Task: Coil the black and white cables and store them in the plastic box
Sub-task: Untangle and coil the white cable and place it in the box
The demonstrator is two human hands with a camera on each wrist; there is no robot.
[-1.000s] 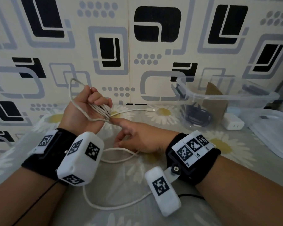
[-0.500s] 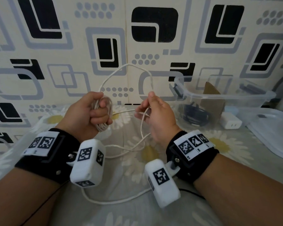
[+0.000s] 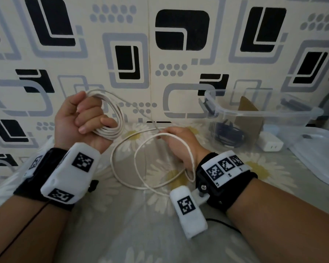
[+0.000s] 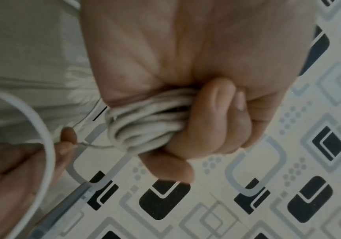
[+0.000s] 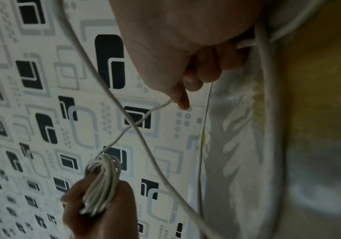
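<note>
White cable (image 3: 110, 118) was the one thing being worked: the left hand (image 3: 80, 122), raised at the left, had its fingers curled tight round a bundle of several loops, their exact number not countable, while the right hand (image 3: 180, 143), lower and to the right, pinched a single strand between thumb and fingertips. From that pinch one taut length ran up to the bundle, and two slack loops drooped toward the near side onto the daisy-print cloth (image 3: 141, 234). One clear plastic box (image 3: 264, 111) stood open at the far right against the patterned wall (image 3: 160, 73); inside it lay one coiled black cable (image 3: 228, 132) and one upright piece of brown cardboard (image 3: 247, 118). One white charger (image 3: 270, 144) sat just near the box's front wall, and one translucent lid (image 3: 319, 154) lay flat to the right of it. Both wrists wore black bands carrying white camera units with square black markers.
</note>
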